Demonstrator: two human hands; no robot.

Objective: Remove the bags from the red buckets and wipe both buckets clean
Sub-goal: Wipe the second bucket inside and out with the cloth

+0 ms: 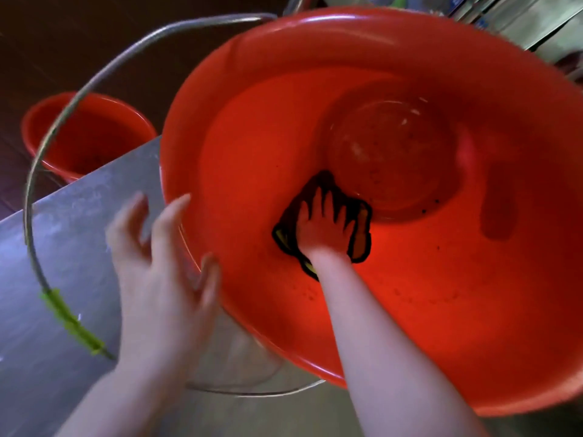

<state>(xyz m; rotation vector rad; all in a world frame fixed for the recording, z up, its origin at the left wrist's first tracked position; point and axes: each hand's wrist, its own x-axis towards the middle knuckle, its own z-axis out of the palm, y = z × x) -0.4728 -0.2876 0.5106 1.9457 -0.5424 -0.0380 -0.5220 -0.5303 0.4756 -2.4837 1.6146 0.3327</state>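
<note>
A big red bucket (410,279) fills the right of the view, tipped toward me on a steel table (63,247). My right hand (325,225) reaches deep inside it and presses a dark cloth with yellow patches (361,238) flat against the inner wall, just below the round bottom (391,156). Dark specks dot the wall and bottom. My left hand (164,263) is blurred, fingers spread, against the bucket's outer left rim. The bucket's metal handle (56,127) with a green grip (72,323) arcs out to the left. A second red bucket (91,134) stands lower, beyond the table edge.
The steel table's far edge runs diagonally at the left, with dark floor (47,42) beyond it. Metal shelving or equipment (536,17) shows at the top right behind the bucket.
</note>
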